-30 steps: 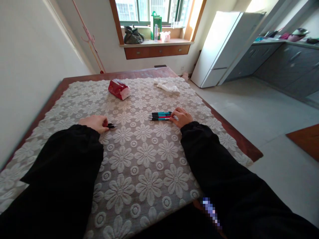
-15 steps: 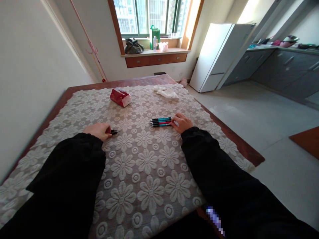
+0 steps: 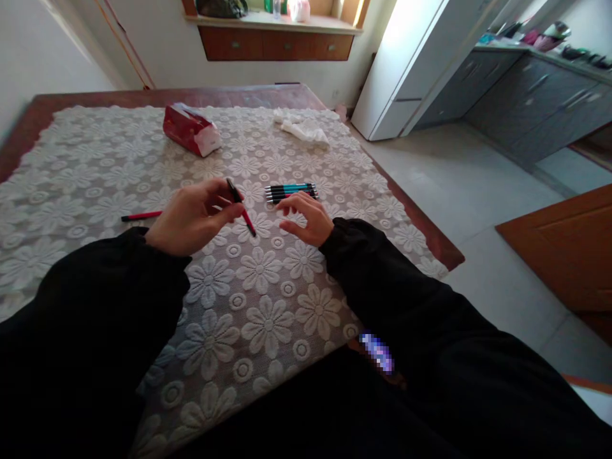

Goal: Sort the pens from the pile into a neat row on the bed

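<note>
A red and black pen (image 3: pixel 247 217) is pinched between the thumb and fingers of my left hand (image 3: pixel 186 215), tilted above the tablecloth. Another red pen (image 3: pixel 147 215) with a black end lies on the cloth, partly hidden behind that hand. My right hand (image 3: pixel 308 220) is open, its thumb and curved fingers apart with nothing between them. Just beyond its fingertips, several pens (image 3: pixel 289 189) lie side by side in a row, black with blue or red parts. The fingers hide some of the row's near side.
A flowered lace tablecloth (image 3: pixel 268 322) covers the wooden table. Farther back lie a red tissue pack (image 3: pixel 187 131) and a crumpled white bag or cloth (image 3: pixel 306 132). A blurred patch (image 3: pixel 377 352) appears at the table's near edge. A white fridge (image 3: pixel 396 64) stands beyond.
My left hand has lifted a red and black pen and brought it rightward, nearer the row. My right hand has let go of the row's ends and opened. The view has tipped downward.
</note>
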Motion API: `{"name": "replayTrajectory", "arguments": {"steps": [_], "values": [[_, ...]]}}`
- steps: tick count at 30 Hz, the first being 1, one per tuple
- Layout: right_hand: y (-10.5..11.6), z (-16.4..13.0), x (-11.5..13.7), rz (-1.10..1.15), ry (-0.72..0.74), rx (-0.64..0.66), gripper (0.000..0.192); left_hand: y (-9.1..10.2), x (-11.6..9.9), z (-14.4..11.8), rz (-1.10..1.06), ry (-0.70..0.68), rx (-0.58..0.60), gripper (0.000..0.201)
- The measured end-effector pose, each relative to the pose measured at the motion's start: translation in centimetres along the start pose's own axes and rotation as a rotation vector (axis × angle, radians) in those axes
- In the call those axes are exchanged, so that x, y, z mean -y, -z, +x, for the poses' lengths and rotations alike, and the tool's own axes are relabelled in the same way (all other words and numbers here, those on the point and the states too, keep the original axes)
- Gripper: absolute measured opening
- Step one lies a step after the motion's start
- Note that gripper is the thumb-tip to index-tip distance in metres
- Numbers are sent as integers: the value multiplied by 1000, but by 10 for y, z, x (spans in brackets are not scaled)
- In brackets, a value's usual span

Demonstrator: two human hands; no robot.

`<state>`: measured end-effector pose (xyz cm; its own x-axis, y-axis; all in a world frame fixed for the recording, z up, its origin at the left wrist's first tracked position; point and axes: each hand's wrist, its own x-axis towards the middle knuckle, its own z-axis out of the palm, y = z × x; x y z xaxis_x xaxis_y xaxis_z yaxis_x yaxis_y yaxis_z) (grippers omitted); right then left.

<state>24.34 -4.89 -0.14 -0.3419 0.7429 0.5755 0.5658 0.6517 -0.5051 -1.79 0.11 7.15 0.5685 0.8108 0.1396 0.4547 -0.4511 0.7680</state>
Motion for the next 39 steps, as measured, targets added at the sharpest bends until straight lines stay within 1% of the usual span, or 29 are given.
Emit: {"name": "replayTrajectory", "arguments": {"steps": [2,3,4,6,8,12,16,21,25,28,30,32,34,36,39], "values": [[-8,0,6,28,2,29,42,-14,-6,-3,-192,3,-107,31],[-10,0,7,24,-20,37,39,-20,-6,-4,-246,4,-130,32],[-11,-1,6,9,-53,39,38,-26,-3,-4,-269,4,-137,33],[-10,-2,4,-41,-118,50,37,-36,7,-4,-245,7,-125,36],[-7,-2,1,-123,-138,97,37,-42,21,-3,-164,11,-117,38],[-3,-1,-4,-291,-114,264,39,-46,42,-3,71,-27,-126,33],[-3,0,-7,-421,-199,363,43,-47,48,-6,319,-91,-92,34],[-4,1,-6,-465,-238,450,44,-48,48,-7,452,-171,-20,38],[-6,2,-4,-474,-252,467,44,-48,47,-7,554,-224,28,42],[-7,3,-2,-471,-234,476,41,-48,45,-7,611,-214,87,44],[-6,3,0,-463,-228,472,40,-47,44,-8,600,-194,105,44],[-5,4,0,-455,-232,453,41,-48,44,-8,536,-184,68,42],[-4,4,0,-446,-242,426,43,-48,47,-8,462,-185,-9,35],[-4,3,-1,-434,-248,409,43,-49,50,-8,431,-211,-77,33],[-4,2,-2,-428,-240,404,43,-48,51,-8,473,-233,-85,27]]}}
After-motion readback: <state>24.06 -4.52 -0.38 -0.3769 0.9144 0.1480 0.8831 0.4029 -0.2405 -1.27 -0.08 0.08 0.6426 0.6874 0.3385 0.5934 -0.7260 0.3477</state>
